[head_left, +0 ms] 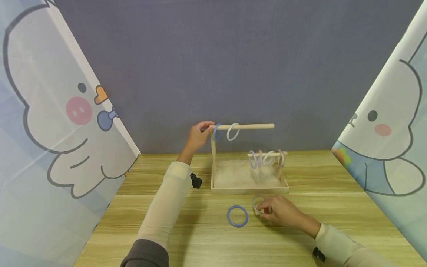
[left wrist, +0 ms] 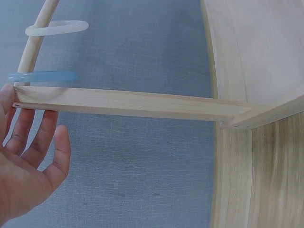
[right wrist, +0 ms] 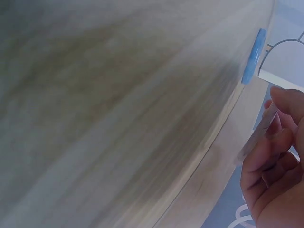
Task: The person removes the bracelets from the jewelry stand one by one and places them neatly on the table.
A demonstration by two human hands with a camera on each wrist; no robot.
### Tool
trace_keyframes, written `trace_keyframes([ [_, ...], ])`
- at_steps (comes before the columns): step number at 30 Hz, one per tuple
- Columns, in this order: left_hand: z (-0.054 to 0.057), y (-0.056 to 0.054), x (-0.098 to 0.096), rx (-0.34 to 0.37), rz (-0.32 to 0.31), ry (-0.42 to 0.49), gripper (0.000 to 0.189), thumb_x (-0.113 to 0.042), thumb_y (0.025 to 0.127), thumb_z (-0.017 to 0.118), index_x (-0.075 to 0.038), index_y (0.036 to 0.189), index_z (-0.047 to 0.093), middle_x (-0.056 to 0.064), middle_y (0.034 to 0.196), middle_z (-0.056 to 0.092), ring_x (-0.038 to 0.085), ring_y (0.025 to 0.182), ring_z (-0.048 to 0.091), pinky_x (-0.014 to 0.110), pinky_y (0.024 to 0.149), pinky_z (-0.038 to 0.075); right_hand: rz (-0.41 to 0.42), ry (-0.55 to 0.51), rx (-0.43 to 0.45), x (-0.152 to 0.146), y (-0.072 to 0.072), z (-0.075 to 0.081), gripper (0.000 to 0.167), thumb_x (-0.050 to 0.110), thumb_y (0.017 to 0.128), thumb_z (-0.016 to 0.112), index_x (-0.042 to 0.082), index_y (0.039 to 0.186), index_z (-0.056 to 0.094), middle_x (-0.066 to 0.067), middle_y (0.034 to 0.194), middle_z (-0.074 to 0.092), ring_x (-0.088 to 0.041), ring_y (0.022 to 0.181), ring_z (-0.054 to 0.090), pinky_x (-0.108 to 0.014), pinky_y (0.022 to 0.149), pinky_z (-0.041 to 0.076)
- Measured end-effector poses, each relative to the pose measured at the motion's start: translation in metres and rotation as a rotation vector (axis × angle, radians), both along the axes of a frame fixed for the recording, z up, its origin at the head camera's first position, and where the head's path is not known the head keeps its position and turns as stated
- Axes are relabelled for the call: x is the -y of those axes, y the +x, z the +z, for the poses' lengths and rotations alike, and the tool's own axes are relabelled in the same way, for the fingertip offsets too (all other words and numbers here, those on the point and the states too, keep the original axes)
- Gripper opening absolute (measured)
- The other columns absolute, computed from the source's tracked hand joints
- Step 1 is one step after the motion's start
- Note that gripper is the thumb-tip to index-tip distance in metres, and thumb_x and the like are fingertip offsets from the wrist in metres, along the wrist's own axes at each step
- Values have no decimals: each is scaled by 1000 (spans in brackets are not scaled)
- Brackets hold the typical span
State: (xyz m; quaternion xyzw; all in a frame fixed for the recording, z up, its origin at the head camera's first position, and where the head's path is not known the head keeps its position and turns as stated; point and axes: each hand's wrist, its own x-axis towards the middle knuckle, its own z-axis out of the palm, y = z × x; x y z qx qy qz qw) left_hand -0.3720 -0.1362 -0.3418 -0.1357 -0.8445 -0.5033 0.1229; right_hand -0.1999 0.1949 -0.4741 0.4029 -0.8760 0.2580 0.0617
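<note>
Head view — left hand (head_left: 198, 136) high, holding post (head_left: 214, 152); right hand (head_left: 279, 210) pinching ring (head_left: 254, 205).

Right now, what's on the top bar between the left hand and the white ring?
In the head view, a blue ring hangs between the left hand and the white ring.
</note>
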Motion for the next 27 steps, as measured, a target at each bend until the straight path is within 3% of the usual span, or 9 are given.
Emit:
trace_keyframes([
  [11, -2, -2, 0, 1, 11, -9, 34, -39, 103, 61, -22, 131, 69, 7, 127, 68, 26, 112, 67, 45, 89, 57, 48, 16, -59, -1, -1, -5, 18, 8, 78, 84, 17, 93, 80, 14, 75, 65, 7, 67, 55, -13, 59, 47],
  [27, 0, -2, -1, 4, 18, -11, 30, -38, 103, 61, -24, 128, 70, 6, 125, 68, 27, 112, 68, 46, 90, 57, 48, 96, 53, -2, -1, -2, 15, 9, 80, 83, 16, 93, 80, 17, 77, 63, 8, 69, 52, -14, 61, 48],
])
